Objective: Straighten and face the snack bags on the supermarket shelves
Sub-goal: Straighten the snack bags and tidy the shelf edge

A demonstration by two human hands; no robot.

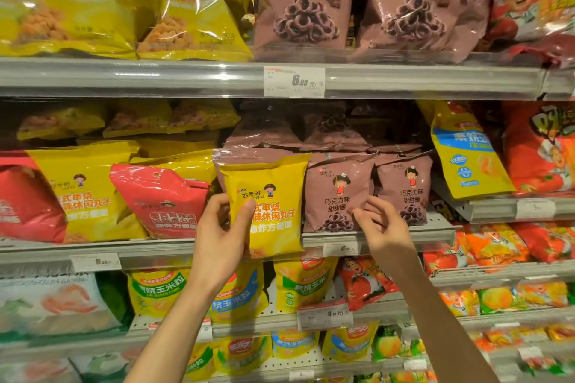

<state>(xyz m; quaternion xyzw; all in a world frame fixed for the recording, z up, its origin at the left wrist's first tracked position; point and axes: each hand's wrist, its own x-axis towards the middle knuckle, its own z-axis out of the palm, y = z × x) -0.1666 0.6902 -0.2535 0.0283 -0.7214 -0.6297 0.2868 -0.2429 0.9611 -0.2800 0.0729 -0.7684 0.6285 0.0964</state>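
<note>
Two hands show in our head view. Our left hand grips a yellow snack bag upright, in front of the middle shelf edge (it hides part of a brown bag behind). Our right hand, fingers loosely spread and holding nothing, hovers before the brown chocolate-ring bags.

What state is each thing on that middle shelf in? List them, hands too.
Left hand: grips the yellow bag by its left edge.
Yellow bag: held upright, facing out, in front of the brown bags' row.
Right hand: fingers loosely curled, holding nothing, at a brown bag.
Brown bag: upright, facing out.
Second brown bag: upright, facing out.
Red bag: tilted, leaning among yellow bags.
</note>
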